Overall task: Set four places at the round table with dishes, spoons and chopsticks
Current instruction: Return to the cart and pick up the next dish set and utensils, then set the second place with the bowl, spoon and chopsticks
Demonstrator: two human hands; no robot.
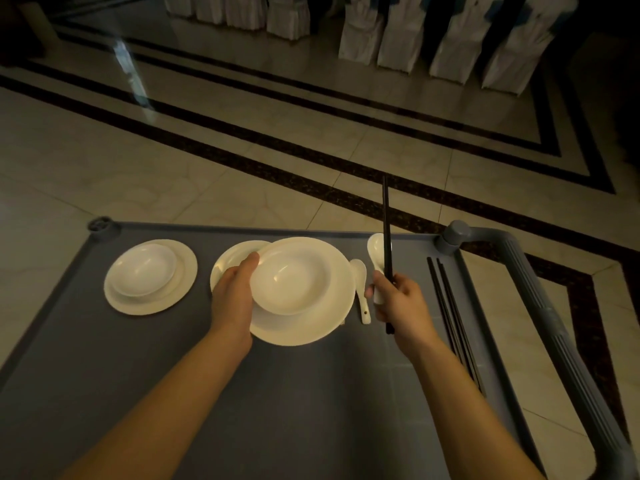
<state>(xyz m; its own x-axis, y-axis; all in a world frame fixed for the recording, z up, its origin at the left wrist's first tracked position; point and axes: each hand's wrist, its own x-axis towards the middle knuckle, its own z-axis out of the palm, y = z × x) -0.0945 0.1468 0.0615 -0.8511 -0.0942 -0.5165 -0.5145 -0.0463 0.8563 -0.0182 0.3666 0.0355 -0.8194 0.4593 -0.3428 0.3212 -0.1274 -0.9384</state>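
Head view: the left hand (233,299) grips the left rim of a plate (311,327) carrying a bowl (291,275), over the grey cart (277,393). The right hand (401,306) clasps a spoon (375,247) and black chopsticks (386,220) that point far. A second spoon (362,292) lies between the hands. Spare chopsticks (450,317) lie to the right, and a stacked set (152,303) sits far left.

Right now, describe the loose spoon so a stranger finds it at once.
Start at the grey cart top. Between the plate the left hand holds and the right hand lies a white spoon. Unlike the other spoon, nobody grips it.
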